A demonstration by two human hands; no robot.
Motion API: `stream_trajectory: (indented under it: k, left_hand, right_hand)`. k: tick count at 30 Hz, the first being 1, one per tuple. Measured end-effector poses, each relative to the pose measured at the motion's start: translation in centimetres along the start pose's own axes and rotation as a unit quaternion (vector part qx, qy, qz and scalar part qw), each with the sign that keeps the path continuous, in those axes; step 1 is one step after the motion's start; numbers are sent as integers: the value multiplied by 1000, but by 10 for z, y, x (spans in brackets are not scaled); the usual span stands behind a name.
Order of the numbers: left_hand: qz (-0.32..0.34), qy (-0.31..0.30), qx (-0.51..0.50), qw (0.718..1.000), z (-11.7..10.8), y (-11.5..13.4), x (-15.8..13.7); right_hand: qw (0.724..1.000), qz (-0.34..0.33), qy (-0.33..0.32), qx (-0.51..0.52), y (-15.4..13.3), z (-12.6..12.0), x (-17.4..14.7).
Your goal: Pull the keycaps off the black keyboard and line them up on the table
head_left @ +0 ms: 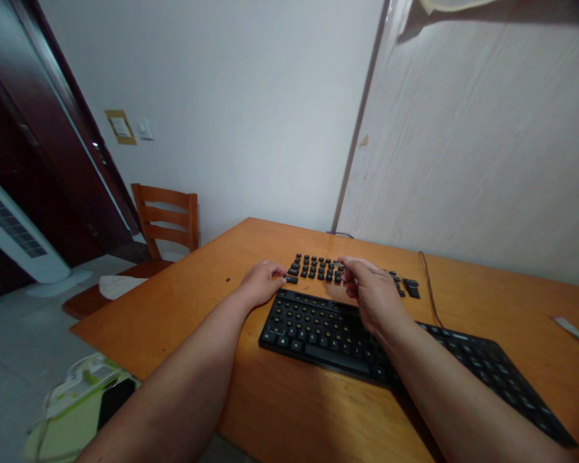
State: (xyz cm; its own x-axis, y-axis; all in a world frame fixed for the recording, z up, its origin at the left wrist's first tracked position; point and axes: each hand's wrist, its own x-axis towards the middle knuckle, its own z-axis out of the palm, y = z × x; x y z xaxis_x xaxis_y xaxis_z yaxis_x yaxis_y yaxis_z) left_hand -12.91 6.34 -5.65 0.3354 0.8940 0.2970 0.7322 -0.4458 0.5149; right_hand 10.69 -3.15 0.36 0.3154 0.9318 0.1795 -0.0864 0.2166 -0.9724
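A black keyboard (338,368) lies on the wooden table. Its lowest rows at the left carry keycaps, while the rows above show bare key stems. Behind it, loose black keycaps (321,270) are laid out in rows. My left hand (260,284) rests on the table at the left end of those rows, with thumb and bent forefinger at a wide keycap (292,280). Over the middle of the rows is my right hand (374,289), its fingers pinched together above the keyboard's back edge. Whatever its fingertips hold is too small to make out.
A cable (429,289) runs from the keyboard's back towards the wall. A thin white object (576,334) lies at the table's right. A wooden chair (168,218) stands beyond the left edge, and a pale green item (67,411) sits below that edge.
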Motion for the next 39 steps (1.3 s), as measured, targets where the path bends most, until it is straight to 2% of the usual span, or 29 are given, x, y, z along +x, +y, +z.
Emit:
stream_trajectory:
  k: [7,18,24,27,34,39]
  left_hand:
    - [1,7,-19,1000,2,-2,1]
    - [-22,61,-104,992,-3,15,0]
    - [-10,24,-150,988,-4,31,-4]
    - [6,14,-146,989,-5,37,-7]
    - [28,15,-123,992,-6,41,-10]
    - [41,25,-129,990,-8,41,-10]
  right_hand:
    - [1000,3,-8,-5,-1,-1,-1]
    - [992,12,-121,-32,-11,3,-10]
    - [967,50,-226,-101,-19,7,-21]
    - [956,61,-258,-123,-21,8,-24]
    - [934,-4,-306,-185,-16,11,-33]
    - [919,-1,-349,-182,-13,18,-42]
